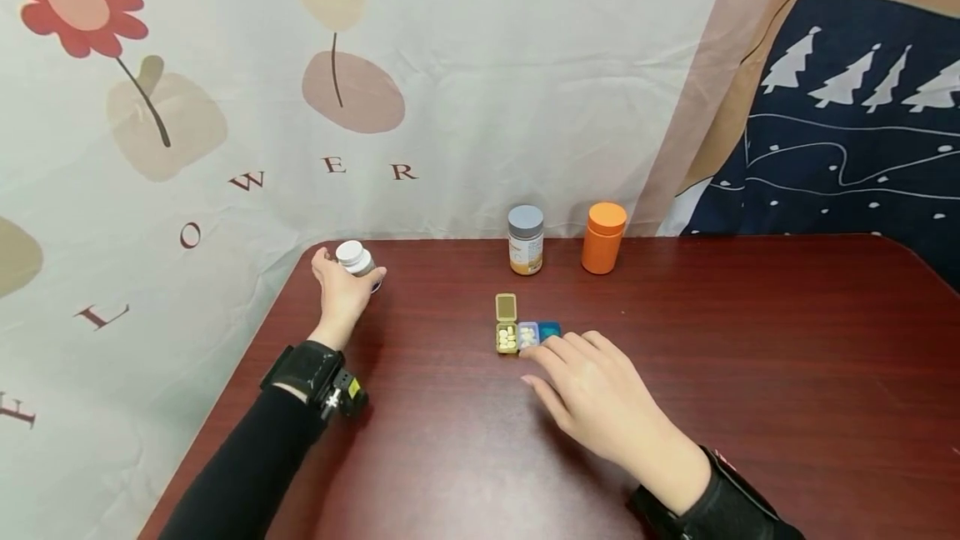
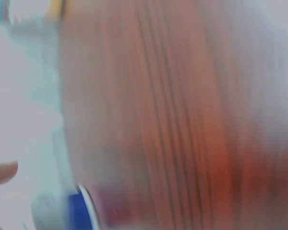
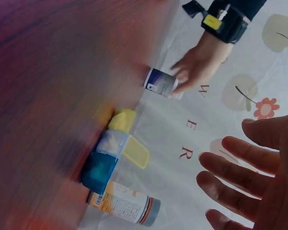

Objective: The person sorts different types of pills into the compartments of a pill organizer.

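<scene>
At the table's far left corner stands a white-capped pill bottle with a dark blue label. My left hand is spread about it, thumb to the right and fingers to the left. The left wrist view is blurred, with a fingertip apart from the bottle's blue label. A small pill box with yellow, pale violet and teal compartments lies mid-table. Its yellow lid is flipped up, and pale tablets show inside. My right hand, fingers loosely bent, hovers at its near right side, partly hiding the teal compartment.
A grey-capped bottle and an orange bottle stand at the table's back edge. Behind the brown table hangs a white cloth with printed flowers. To the right is a dark blue cloth with white trees.
</scene>
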